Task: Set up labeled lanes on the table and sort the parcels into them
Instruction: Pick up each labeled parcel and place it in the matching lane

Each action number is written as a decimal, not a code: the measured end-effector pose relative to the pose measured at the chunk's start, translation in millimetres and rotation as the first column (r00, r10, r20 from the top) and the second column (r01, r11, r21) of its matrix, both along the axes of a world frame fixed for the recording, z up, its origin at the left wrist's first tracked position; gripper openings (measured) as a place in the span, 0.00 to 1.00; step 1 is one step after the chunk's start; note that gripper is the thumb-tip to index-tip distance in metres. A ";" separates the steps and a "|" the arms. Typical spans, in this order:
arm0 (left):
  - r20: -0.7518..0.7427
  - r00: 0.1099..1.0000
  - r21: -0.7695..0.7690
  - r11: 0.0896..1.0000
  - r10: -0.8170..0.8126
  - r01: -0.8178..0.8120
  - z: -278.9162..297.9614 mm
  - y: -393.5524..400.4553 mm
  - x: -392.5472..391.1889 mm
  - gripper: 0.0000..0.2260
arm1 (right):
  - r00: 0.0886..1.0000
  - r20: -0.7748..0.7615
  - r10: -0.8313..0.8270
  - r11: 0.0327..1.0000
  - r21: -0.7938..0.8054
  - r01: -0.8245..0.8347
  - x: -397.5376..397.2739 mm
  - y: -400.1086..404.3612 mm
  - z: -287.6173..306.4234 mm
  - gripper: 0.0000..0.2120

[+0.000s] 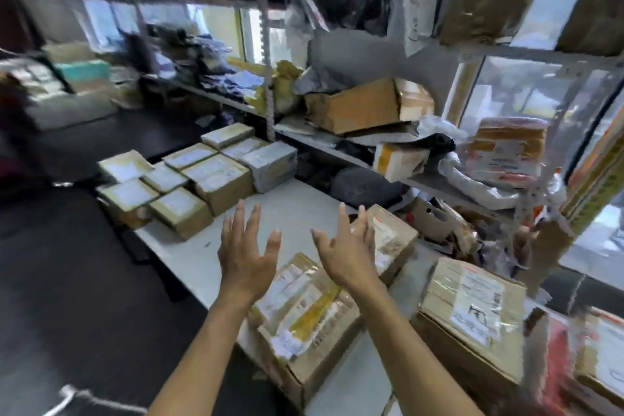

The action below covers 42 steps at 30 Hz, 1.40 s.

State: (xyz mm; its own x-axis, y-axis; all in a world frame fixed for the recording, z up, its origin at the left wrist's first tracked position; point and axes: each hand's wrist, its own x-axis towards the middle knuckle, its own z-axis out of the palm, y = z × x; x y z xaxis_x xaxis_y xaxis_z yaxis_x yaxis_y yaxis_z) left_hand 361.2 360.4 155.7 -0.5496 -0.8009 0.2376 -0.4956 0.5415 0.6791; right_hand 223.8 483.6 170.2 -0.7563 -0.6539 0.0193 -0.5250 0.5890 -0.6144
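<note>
cardboard parcels (305, 311) under empty hands (246, 253)

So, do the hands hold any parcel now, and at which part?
Nothing is held. The left hand and the right hand are both open, fingers spread, above the table.

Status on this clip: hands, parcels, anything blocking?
Left hand, right hand open, empty. Small parcels grouped far end of table. No labels visible.

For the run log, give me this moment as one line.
left hand: open, empty | right hand: open, empty | both above white table | taped brown cardboard parcel below | small cardboard boxes grouped at far end
</note>
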 end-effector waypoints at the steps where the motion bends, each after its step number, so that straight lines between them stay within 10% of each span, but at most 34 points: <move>1: 0.020 0.998 -0.020 0.998 0.063 -0.063 -2.4 -19.6 20.2 0.30 | 0.997 -0.031 0.069 0.998 0.014 -0.069 15.9 -24.6 -1.3 0.38; 19: 0.250 0.775 -0.067 0.808 0.581 -0.585 -26.9 -297.5 240.1 0.32 | 0.903 -0.064 0.426 0.903 0.092 -0.419 211.8 -359.0 -26.0 0.39; 42: 0.326 0.727 -0.072 0.783 0.604 -0.618 -16.8 -577.1 180.3 0.32 | 0.857 -0.061 0.512 0.859 0.059 -0.509 139.1 -662.1 -50.7 0.38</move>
